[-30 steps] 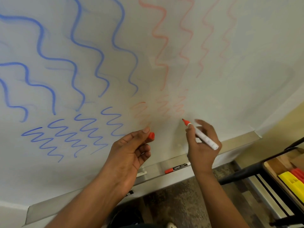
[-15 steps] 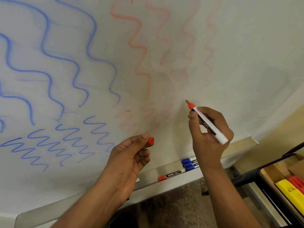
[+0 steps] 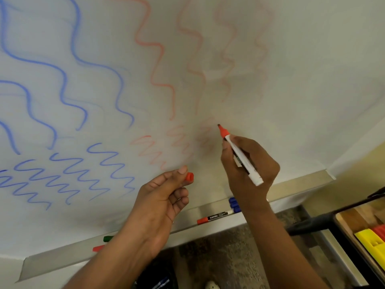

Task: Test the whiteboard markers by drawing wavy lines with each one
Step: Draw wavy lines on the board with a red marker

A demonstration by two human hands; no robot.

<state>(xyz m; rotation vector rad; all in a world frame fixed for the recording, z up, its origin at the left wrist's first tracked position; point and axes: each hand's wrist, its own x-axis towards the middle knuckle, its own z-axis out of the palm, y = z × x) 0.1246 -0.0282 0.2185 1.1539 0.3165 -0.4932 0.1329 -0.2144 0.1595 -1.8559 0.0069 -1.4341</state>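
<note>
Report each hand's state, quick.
Left hand: pinches the red cap.
Right hand: grips the uncapped red marker, tip at the whiteboard.

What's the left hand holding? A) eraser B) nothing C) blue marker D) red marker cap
D: the left hand pinches a small red cap between thumb and fingertip, while the right hand holds the uncapped red marker at the whiteboard.
</note>
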